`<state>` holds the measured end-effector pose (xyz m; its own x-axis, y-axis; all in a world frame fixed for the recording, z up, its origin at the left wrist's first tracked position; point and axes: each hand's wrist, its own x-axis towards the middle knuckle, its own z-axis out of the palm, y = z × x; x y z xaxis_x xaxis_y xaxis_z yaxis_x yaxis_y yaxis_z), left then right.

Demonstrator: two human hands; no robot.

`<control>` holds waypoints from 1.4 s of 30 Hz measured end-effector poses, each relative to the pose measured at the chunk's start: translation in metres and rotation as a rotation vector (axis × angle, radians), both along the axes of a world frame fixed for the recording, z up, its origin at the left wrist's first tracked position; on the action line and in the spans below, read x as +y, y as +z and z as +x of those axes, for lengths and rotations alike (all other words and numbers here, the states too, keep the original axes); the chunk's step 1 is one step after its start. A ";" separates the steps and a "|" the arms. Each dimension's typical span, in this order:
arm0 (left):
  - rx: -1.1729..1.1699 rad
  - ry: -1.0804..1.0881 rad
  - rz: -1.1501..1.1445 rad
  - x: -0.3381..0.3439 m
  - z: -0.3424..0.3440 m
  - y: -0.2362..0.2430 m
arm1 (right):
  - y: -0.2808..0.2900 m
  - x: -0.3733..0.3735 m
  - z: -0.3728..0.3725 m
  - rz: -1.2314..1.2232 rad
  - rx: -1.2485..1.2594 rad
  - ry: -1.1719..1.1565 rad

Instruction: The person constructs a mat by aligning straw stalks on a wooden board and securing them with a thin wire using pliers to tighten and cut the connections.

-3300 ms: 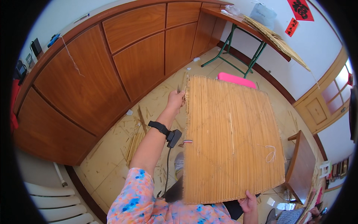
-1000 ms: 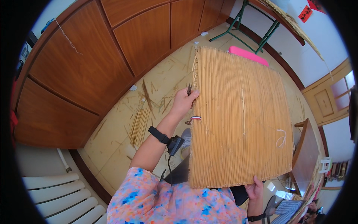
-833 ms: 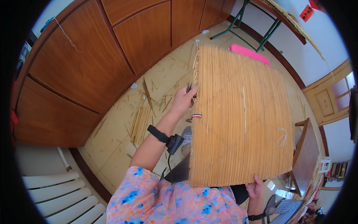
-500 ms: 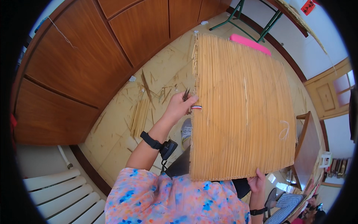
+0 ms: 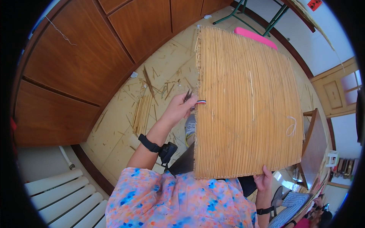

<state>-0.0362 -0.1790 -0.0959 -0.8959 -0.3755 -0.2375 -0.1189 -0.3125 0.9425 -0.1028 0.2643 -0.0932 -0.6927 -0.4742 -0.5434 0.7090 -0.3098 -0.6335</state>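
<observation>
A large mat of thin straw-coloured stalks (image 5: pixel 247 87), laid side by side, covers the middle of the view over my lap. At its left edge my left hand (image 5: pixel 178 108) is closed around small dark thread snips (image 5: pixel 188 95), whose pointed blades stick up beside the mat. By the thumb, a short band striped red, white and dark (image 5: pixel 201 102) lies against the mat. My right hand (image 5: pixel 263 180) grips the mat's near edge toward the right, thumb on top, other fingers partly hidden. A loop of white string (image 5: pixel 291 126) rests on the mat's right part.
Loose stalks (image 5: pixel 141 114) and scraps litter the tiled floor at left, before wooden cabinets (image 5: pixel 142 32). A white radiator (image 5: pixel 62 190) stands near left. Beyond the mat are a pink object (image 5: pixel 255 38) and a green-legged table (image 5: pixel 273 22). Another person's checked leg (image 5: pixel 291 205) shows at lower right.
The mat has shifted slightly up in the view, its lower right corner higher. My left hand, still holding the snips, sits slightly left of where it was; my right hand keeps its grip.
</observation>
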 end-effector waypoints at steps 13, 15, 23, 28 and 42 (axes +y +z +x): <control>-0.079 -0.073 -0.131 -0.002 0.029 -0.004 | 0.010 -0.012 0.002 0.104 -0.020 -0.120; -0.020 -0.023 -0.222 -0.003 0.032 -0.007 | 0.012 -0.012 -0.001 0.119 -0.021 -0.146; 0.050 0.031 -0.143 0.004 0.043 0.012 | 0.016 0.019 -0.018 0.243 0.029 -0.142; -0.018 -0.047 -0.274 0.004 0.054 0.003 | 0.040 0.036 -0.033 0.615 0.050 0.339; 0.032 0.053 -0.112 0.013 0.044 0.010 | 0.151 -0.062 -0.060 1.147 0.868 0.771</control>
<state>0.0074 -0.1659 -0.0857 -0.8804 -0.4455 -0.1627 -0.0740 -0.2099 0.9749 -0.1627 0.2021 0.0578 -0.7653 -0.4783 -0.4308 -0.2080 0.8171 -0.5377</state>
